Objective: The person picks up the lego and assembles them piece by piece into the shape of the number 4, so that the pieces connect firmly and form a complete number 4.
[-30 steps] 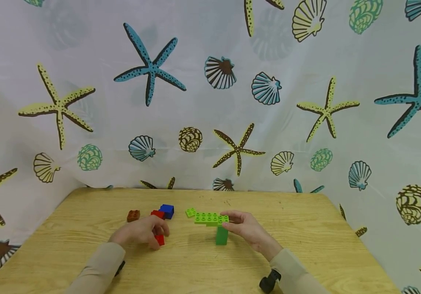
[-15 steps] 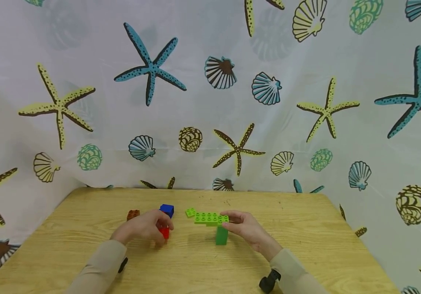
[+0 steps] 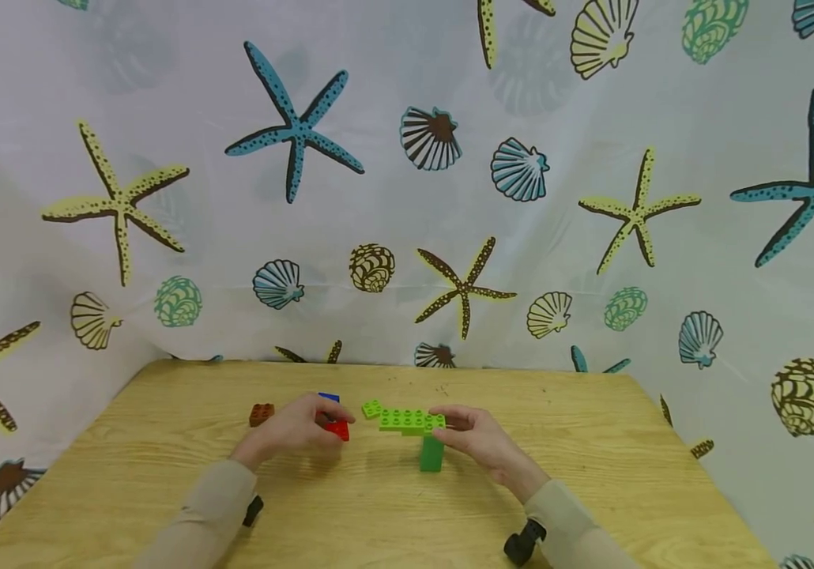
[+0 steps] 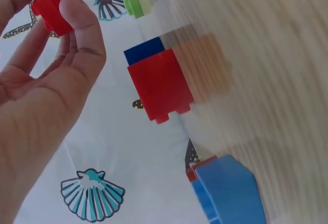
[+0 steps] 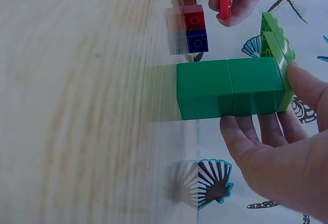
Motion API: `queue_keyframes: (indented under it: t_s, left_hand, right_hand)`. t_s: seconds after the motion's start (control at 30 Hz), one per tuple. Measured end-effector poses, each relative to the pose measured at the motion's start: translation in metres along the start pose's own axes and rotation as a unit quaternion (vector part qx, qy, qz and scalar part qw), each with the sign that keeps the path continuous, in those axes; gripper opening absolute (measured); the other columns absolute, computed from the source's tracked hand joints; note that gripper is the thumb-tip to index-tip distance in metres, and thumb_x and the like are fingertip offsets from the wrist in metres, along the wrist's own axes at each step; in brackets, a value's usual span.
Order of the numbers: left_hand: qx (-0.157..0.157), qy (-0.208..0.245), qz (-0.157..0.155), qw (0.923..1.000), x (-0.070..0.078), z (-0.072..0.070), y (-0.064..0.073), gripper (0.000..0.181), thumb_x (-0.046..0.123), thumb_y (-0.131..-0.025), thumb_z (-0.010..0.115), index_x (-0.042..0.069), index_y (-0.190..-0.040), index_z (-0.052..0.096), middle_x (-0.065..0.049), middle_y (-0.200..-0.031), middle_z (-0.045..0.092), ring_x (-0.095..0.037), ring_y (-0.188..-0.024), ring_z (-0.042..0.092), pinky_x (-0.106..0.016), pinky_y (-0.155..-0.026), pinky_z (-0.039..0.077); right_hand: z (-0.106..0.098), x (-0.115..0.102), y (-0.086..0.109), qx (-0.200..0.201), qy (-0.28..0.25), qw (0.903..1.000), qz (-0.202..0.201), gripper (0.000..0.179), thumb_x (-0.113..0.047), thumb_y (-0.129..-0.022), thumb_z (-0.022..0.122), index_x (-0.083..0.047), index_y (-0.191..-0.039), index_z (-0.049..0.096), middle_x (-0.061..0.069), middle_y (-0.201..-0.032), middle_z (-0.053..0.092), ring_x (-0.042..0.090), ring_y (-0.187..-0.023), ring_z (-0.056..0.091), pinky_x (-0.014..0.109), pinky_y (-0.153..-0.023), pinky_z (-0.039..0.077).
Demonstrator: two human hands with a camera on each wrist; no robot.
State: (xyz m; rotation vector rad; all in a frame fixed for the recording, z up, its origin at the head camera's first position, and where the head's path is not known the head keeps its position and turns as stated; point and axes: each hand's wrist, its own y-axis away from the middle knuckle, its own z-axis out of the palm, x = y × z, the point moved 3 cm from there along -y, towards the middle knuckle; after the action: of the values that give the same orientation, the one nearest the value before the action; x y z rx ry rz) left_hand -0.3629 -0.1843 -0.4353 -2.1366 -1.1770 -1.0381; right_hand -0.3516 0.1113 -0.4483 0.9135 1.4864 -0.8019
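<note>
My left hand (image 3: pixel 293 431) pinches a red toy brick (image 4: pixel 54 7) between thumb and fingers, raised over the table left of the green build. My right hand (image 3: pixel 484 447) steadies that build, two green bricks (image 5: pixel 230 88) stacked upright on the table. Its thumb touches the lime plates (image 3: pixel 401 420) on top, and its fingers lie along the green bricks' side. Those plates stick out leftward like an arm, towards the left hand. Another red brick (image 4: pixel 161 84) stands beside a dark blue brick (image 5: pixel 197 41) on the table, mostly hidden by my left hand in the head view.
A small lime brick (image 3: pixel 371 408) lies behind the plates. Left of the left hand is a brown brick (image 3: pixel 261 414). A lighter blue block (image 4: pixel 231 190) stands near it in the left wrist view. The wooden table (image 3: pixel 592 450) ends at a shell-patterned cloth (image 3: pixel 378 197).
My left hand has picked up the red brick from the table and carried it right and up, towards the green build. My right hand has stayed in place.
</note>
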Motion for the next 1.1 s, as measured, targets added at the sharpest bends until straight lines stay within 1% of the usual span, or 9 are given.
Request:
queue_keyframes:
  t_s: [0.1, 0.2, 0.4, 0.5, 0.63, 0.8, 0.87, 0.97, 1.1]
  left_hand:
    - [0.009, 0.008, 0.005, 0.9999, 0.003, 0.003, -0.001, 0.034, 0.011, -0.077, 0.071, 0.011, -0.111, 0.063, -0.010, -0.114, 0.055, -0.026, -0.091, 0.052, -0.032, -0.074, 0.048]
    - [0.015, 0.020, -0.002, 0.9997, 0.008, 0.007, -0.004, 0.038, 0.009, -0.078, 0.070, 0.008, -0.114, 0.061, -0.013, -0.115, 0.055, -0.026, -0.089, 0.052, -0.033, -0.073, 0.048]
    - [0.035, 0.020, -0.004, 0.9992, 0.013, 0.013, -0.012, 0.041, 0.012, -0.076, 0.072, 0.011, -0.116, 0.061, -0.009, -0.108, 0.058, -0.027, -0.083, 0.052, -0.032, -0.065, 0.047]
    - [0.043, 0.030, -0.008, 0.9986, 0.016, 0.018, -0.014, 0.043, 0.014, -0.076, 0.072, 0.010, -0.117, 0.060, -0.009, -0.112, 0.057, -0.027, -0.084, 0.054, -0.032, -0.067, 0.048]
    - [0.049, 0.040, -0.017, 0.9979, 0.019, 0.025, -0.017, 0.044, 0.015, -0.076, 0.073, 0.012, -0.118, 0.060, -0.007, -0.115, 0.056, -0.025, -0.089, 0.055, -0.031, -0.071, 0.049]
    - [0.061, 0.033, -0.019, 0.9974, 0.023, 0.032, -0.021, 0.043, 0.015, -0.075, 0.073, 0.018, -0.117, 0.061, -0.002, -0.111, 0.056, -0.023, -0.090, 0.055, -0.033, -0.073, 0.049]
    - [0.063, 0.038, -0.017, 0.9971, 0.025, 0.034, -0.023, 0.044, 0.013, -0.075, 0.074, 0.018, -0.116, 0.060, -0.003, -0.111, 0.056, -0.023, -0.090, 0.056, -0.033, -0.074, 0.049]
    - [0.060, 0.047, -0.009, 0.9971, 0.027, 0.038, -0.024, 0.046, 0.010, -0.075, 0.073, 0.015, -0.118, 0.059, -0.005, -0.111, 0.055, -0.023, -0.088, 0.057, -0.032, -0.074, 0.050]
    - [0.048, 0.082, 0.007, 0.9955, 0.032, 0.043, -0.024, 0.044, 0.006, -0.076, 0.072, 0.011, -0.117, 0.059, -0.009, -0.111, 0.054, -0.022, -0.088, 0.060, -0.032, -0.073, 0.051]
  right_hand:
    - [0.000, 0.000, 0.000, -0.001, 0.000, 1.0000, -0.001, 0.052, -0.025, -0.083, 0.066, -0.006, -0.129, 0.050, 0.009, -0.131, 0.045, 0.025, -0.119, 0.042, 0.045, -0.096, 0.036]
    - [0.000, -0.001, 0.001, -0.001, 0.001, 1.0000, -0.005, 0.051, -0.023, -0.084, 0.065, -0.005, -0.130, 0.049, 0.010, -0.132, 0.044, 0.026, -0.120, 0.041, 0.045, -0.096, 0.036]
    - [-0.001, -0.003, 0.001, -0.001, -0.003, 1.0000, -0.001, 0.051, -0.023, -0.084, 0.065, -0.007, -0.130, 0.049, 0.010, -0.133, 0.044, 0.026, -0.122, 0.040, 0.045, -0.096, 0.036]
    - [-0.001, -0.002, 0.001, -0.001, -0.003, 1.0000, 0.000, 0.051, -0.023, -0.085, 0.064, -0.006, -0.130, 0.049, 0.010, -0.133, 0.044, 0.026, -0.121, 0.040, 0.045, -0.096, 0.036]
    - [0.000, -0.001, 0.001, -0.002, -0.007, 1.0000, 0.002, 0.050, -0.023, -0.085, 0.064, -0.006, -0.130, 0.049, 0.010, -0.133, 0.044, 0.025, -0.121, 0.041, 0.046, -0.096, 0.035]
    - [0.000, 0.001, 0.000, -0.002, -0.011, 0.9999, 0.001, 0.052, -0.024, -0.084, 0.065, -0.005, -0.129, 0.049, 0.010, -0.132, 0.045, 0.024, -0.121, 0.041, 0.044, -0.096, 0.036]
    - [0.000, 0.001, 0.000, -0.002, -0.015, 0.9999, 0.001, 0.053, -0.024, -0.083, 0.066, -0.004, -0.129, 0.049, 0.010, -0.130, 0.047, 0.023, -0.118, 0.044, 0.045, -0.096, 0.036]
    - [0.001, 0.000, 0.000, -0.004, -0.020, 0.9998, 0.001, 0.053, -0.024, -0.083, 0.066, -0.004, -0.129, 0.049, 0.010, -0.125, 0.051, 0.021, -0.112, 0.050, 0.045, -0.095, 0.036]
    - [0.001, 0.001, -0.001, -0.007, -0.028, 0.9996, 0.000, 0.053, -0.024, -0.083, 0.066, -0.004, -0.128, 0.050, 0.009, -0.120, 0.055, 0.019, -0.106, 0.054, 0.044, -0.094, 0.038]
